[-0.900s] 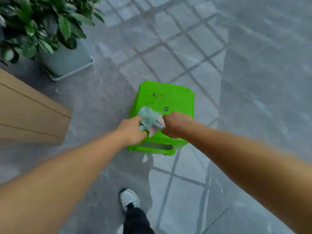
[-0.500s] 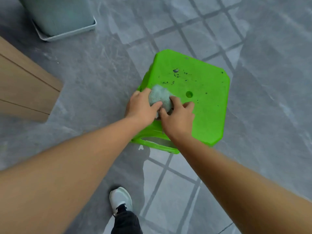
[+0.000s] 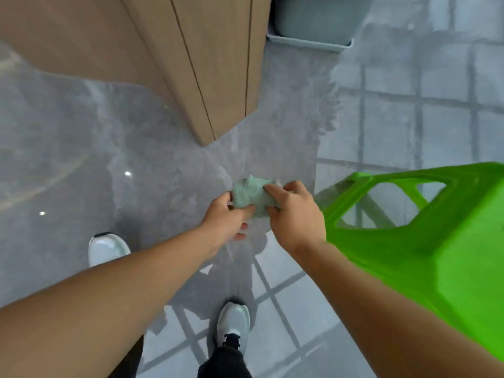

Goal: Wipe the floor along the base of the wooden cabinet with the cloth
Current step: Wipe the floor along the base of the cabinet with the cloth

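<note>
You stand indoors, in what looks like a home or office lobby: polished grey stone floor [image 3: 81,137] mirroring window grids, a wooden cabinet [image 3: 191,58] with panel seams, a pale planter [image 3: 311,20] in its tray, and a bright green plastic stool [image 3: 425,255].

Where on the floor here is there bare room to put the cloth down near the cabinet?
Bare grey floor lies left of the wooden cabinet's corner, ahead of the white shoe. A narrower strip runs between cabinet and grey planter tray. The right is crowded by the green plastic stool.
</note>
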`<action>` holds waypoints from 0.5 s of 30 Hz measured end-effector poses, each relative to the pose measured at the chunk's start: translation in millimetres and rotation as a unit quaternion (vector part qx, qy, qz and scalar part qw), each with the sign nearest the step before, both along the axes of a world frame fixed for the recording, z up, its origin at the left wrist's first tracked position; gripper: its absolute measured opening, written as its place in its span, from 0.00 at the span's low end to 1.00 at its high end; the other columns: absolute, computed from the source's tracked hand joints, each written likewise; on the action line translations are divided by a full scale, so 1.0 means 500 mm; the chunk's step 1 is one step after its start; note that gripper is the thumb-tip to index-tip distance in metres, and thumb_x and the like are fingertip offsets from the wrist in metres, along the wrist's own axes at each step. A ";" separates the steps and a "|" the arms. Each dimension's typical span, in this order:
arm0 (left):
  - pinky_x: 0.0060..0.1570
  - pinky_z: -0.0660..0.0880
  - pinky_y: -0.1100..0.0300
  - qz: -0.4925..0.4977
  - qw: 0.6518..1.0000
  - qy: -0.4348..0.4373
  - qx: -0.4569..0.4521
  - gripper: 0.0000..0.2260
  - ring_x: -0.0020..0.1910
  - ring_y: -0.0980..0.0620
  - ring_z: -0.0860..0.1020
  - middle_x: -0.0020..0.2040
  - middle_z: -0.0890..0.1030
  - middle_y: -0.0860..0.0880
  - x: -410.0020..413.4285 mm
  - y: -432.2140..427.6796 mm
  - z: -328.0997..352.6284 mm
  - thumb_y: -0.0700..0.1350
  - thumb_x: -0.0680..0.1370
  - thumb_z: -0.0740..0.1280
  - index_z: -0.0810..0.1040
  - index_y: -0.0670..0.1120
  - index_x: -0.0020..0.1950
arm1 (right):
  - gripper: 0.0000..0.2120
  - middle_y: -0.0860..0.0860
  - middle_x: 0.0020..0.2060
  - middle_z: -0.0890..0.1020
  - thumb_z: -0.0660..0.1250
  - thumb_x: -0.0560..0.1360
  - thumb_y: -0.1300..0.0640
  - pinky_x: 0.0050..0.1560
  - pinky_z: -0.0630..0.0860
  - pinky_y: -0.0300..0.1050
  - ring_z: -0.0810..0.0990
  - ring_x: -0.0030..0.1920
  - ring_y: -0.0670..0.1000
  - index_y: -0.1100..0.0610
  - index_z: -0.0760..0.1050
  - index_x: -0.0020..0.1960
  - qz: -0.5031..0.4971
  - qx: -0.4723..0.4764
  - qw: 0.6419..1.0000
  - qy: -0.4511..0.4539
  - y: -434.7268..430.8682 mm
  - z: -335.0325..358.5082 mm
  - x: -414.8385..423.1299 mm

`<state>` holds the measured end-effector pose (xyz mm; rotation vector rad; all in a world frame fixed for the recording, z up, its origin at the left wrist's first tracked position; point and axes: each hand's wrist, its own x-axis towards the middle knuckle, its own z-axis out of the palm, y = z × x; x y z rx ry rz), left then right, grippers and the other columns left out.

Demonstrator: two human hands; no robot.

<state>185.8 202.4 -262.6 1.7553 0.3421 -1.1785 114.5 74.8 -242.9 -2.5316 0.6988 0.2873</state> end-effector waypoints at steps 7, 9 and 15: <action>0.34 0.77 0.58 0.038 0.997 -0.064 0.005 0.05 0.36 0.50 0.78 0.41 0.79 0.52 0.205 0.065 -0.273 0.52 0.76 0.70 0.75 0.57 0.45 | 0.18 0.55 0.57 0.71 0.62 0.73 0.62 0.44 0.77 0.51 0.73 0.55 0.63 0.49 0.75 0.61 0.061 -0.059 0.996 -0.016 0.047 -0.291 0.261; 0.42 0.78 0.55 0.018 0.997 -0.076 -0.014 0.09 0.43 0.47 0.80 0.47 0.80 0.52 0.263 0.061 -0.376 0.54 0.76 0.69 0.76 0.60 0.55 | 0.24 0.56 0.59 0.70 0.61 0.71 0.64 0.49 0.77 0.53 0.71 0.58 0.63 0.48 0.73 0.64 0.038 -0.093 0.994 -0.039 0.035 -0.391 0.329; 0.76 0.46 0.35 -0.303 0.881 -0.248 0.265 0.57 0.80 0.29 0.40 0.82 0.34 0.45 0.412 0.168 -0.660 0.78 0.63 0.64 0.35 0.58 0.81 | 0.39 0.59 0.77 0.53 0.64 0.74 0.41 0.75 0.57 0.59 0.53 0.76 0.62 0.54 0.50 0.77 0.001 -0.087 0.996 0.000 0.007 -0.680 0.477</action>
